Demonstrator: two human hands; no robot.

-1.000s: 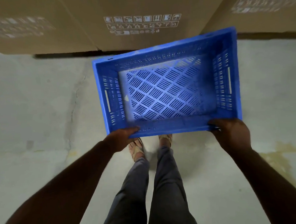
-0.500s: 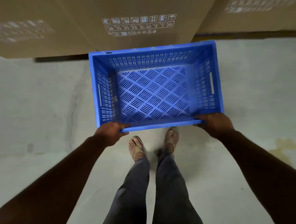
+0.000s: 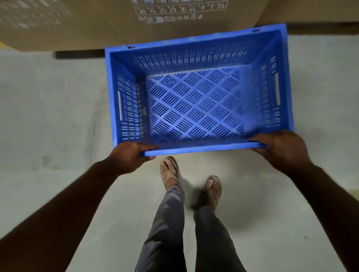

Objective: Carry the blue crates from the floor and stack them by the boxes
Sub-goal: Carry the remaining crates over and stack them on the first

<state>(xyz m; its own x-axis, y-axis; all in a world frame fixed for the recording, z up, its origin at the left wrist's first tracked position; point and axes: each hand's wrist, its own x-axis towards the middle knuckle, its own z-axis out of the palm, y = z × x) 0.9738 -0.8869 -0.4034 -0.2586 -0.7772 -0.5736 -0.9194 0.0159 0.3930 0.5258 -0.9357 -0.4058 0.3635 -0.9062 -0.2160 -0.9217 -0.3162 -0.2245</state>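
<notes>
The blue crate (image 3: 195,106) was up off the floor (image 3: 38,114), held out in front of the person at arm's length, open side up and nothing inside it. The left hand (image 3: 129,156) gripped the near rim at its left corner, fingers curled under the edge and thumb laid over the top. The right hand (image 3: 279,149) did the same at the near right corner, thumb hooked over the rim, fingers wrapped below and hidden from the camera. The crate sat a touch skewed, its right far corner riding higher in the picture than the left. Its slotted bottom showed a criss-cross pattern, and each short wall carried a handle slot. The far rim lay right up against the foot of the cardboard boxes (image 3: 178,9); whether it touched them could not be told. The middle box bore rows of white handling symbols, while those to either side were blurred. Below the crate, two feet in sandals (image 3: 169,171) stood on the grey concrete, left foot forward, with grey trousers (image 3: 169,230) running down to the bottom edge
</notes>
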